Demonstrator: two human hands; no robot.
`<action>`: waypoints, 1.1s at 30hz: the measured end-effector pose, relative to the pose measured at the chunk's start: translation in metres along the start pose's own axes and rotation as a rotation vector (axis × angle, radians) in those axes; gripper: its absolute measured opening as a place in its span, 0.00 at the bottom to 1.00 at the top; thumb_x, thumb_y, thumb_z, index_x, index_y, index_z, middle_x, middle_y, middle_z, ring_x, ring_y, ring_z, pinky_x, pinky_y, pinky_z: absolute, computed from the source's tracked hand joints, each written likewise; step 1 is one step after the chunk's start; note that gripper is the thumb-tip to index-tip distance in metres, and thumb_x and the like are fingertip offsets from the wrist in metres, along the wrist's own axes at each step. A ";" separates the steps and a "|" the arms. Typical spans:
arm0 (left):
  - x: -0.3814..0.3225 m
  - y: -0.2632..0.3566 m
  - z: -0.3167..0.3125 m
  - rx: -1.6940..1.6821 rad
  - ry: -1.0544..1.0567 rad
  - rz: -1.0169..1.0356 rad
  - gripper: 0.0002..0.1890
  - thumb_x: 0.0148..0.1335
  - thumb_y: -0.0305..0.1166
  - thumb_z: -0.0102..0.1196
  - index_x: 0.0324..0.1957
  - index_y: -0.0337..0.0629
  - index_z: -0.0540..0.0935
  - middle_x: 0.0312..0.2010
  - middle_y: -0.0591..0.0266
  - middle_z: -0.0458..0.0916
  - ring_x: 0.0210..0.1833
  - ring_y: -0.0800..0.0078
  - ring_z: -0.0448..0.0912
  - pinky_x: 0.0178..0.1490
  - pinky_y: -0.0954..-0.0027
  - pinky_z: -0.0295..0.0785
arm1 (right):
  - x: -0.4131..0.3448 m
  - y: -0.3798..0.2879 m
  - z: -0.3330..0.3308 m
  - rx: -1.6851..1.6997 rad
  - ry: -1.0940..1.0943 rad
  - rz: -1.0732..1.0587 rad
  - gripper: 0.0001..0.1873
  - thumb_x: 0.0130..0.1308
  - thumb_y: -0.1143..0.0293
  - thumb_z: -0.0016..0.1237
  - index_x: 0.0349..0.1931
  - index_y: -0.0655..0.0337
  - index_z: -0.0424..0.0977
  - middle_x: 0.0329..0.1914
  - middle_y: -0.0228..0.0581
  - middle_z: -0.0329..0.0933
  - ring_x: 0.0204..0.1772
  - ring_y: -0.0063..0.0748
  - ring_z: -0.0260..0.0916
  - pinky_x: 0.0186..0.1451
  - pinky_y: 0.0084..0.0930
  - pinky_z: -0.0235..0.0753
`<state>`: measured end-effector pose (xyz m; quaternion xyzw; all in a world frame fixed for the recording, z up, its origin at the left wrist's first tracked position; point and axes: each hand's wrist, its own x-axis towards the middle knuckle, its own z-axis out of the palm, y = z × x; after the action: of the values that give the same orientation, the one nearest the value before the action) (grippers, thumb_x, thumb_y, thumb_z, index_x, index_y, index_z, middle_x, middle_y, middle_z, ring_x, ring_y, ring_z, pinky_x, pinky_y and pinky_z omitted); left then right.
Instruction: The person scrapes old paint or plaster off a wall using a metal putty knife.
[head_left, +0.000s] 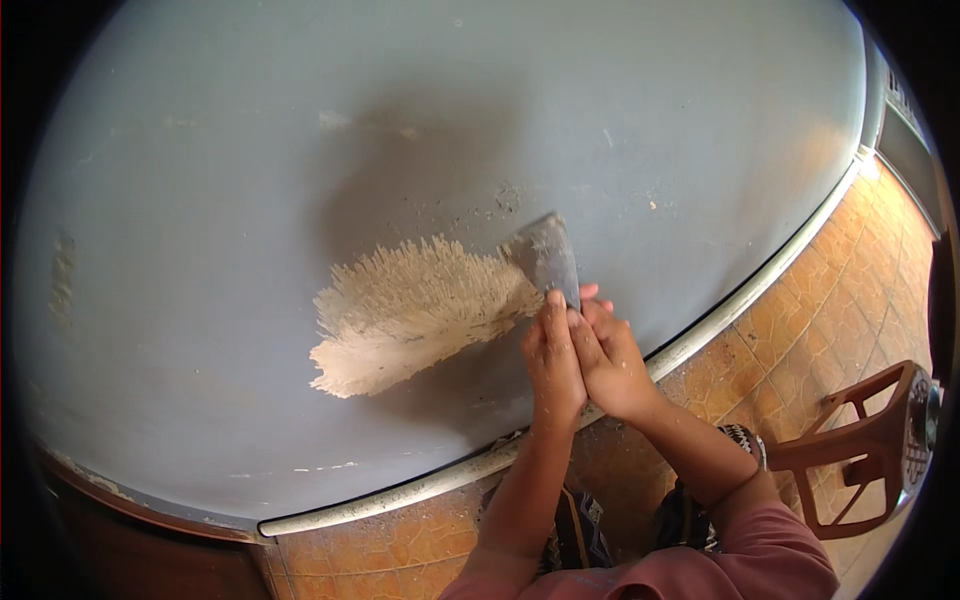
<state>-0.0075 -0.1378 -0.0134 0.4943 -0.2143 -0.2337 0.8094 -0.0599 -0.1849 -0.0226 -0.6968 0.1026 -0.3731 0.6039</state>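
A wide-bladed paint scraper is gripped by both of my hands, one beside the other. My left hand has its thumb along the base of the blade. My right hand wraps the handle from the other side, and the handle itself is hidden by the fingers. The blade, smeared with residue, lies over the right end of a bare cream-coloured patch with a jagged upper edge. Around the patch is a grey painted wall, with small chips and pits just above it. Pale flecks dot my hands.
A whitish pipe-like strip runs along the wall's foot. Orange-brown patterned tiles cover the floor, with debris near the wall. A brown plastic stool stands at the right, something round on its top. Brown panelling borders the lower left.
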 end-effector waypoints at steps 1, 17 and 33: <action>0.004 0.010 0.007 -0.028 -0.008 0.013 0.26 0.71 0.46 0.37 0.41 0.30 0.78 0.29 0.55 0.80 0.33 0.73 0.77 0.39 0.72 0.73 | 0.009 -0.005 -0.002 0.041 -0.026 -0.012 0.10 0.71 0.69 0.35 0.38 0.66 0.68 0.28 0.39 0.71 0.32 0.27 0.68 0.37 0.27 0.69; -0.005 -0.007 -0.004 -0.024 -0.006 -0.054 0.24 0.70 0.45 0.37 0.43 0.30 0.77 0.31 0.54 0.78 0.34 0.69 0.78 0.37 0.69 0.76 | -0.008 -0.007 0.003 -0.006 0.023 -0.008 0.11 0.71 0.70 0.33 0.40 0.67 0.69 0.30 0.41 0.73 0.35 0.29 0.71 0.39 0.26 0.70; 0.002 0.021 0.008 -0.113 -0.023 0.031 0.25 0.71 0.46 0.35 0.43 0.31 0.78 0.33 0.54 0.78 0.31 0.70 0.78 0.38 0.69 0.76 | 0.012 -0.015 -0.001 -0.053 -0.068 -0.015 0.10 0.70 0.71 0.34 0.40 0.66 0.69 0.29 0.44 0.74 0.32 0.33 0.72 0.38 0.29 0.70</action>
<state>-0.0075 -0.1359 0.0094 0.4418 -0.2178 -0.2383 0.8370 -0.0573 -0.1893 -0.0043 -0.7255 0.0866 -0.3511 0.5855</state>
